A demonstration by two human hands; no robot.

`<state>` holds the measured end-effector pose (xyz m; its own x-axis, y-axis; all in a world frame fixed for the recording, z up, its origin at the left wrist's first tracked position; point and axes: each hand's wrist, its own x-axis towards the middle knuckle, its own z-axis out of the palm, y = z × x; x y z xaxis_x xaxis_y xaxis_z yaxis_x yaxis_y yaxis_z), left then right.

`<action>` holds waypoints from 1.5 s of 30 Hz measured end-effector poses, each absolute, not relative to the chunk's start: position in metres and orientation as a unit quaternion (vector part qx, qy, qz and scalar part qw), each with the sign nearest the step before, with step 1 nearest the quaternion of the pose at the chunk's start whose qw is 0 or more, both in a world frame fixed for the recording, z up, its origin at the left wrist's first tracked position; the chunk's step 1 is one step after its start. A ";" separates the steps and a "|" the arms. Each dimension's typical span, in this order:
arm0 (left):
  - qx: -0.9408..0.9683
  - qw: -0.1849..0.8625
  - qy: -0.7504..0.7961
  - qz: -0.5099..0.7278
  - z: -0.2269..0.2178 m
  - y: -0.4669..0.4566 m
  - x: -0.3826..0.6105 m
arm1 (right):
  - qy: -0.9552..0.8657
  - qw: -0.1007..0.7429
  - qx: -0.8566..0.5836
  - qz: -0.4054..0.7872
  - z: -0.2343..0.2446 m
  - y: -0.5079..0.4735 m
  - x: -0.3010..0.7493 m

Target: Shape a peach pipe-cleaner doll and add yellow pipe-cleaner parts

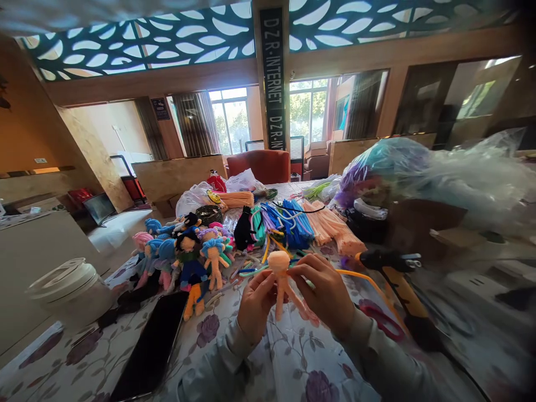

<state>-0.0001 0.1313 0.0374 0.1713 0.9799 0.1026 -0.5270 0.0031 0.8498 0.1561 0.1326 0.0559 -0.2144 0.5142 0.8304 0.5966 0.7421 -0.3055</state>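
Note:
Between my two hands, above the flowered tablecloth (268, 357), is a peach doll (280, 282) made of fuzzy pipe cleaners. It has a round head without hair, a thin body and two legs hanging down. My left hand (258, 304) pinches the doll's left side by the arm. My right hand (324, 287) grips its other side below the head, fingers bent around it; the fingertips are partly hidden. Finished dolls (190, 251) with coloured hair and clothes lie in a heap to the left. Beyond the doll lie bundles of blue pipe cleaners (293, 223) and peach pipe cleaners (339, 229).
A glue gun (396, 279) with a yellow and black body lies at right, near red-handled scissors (381, 321). A black phone (151, 346) and a white lidded bucket (71, 290) are at left. Plastic bags (393, 162) pile up at back right.

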 end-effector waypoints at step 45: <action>0.395 0.640 0.322 0.575 0.041 0.129 0.000 | -0.785 0.508 -0.355 0.001 0.055 0.134 0.154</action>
<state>-0.0005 0.1294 0.0411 0.1299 0.9906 0.0420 -0.4813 0.0260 0.8762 0.1539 0.1340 0.0546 -0.2319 0.5585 0.7964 0.5563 0.7478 -0.3625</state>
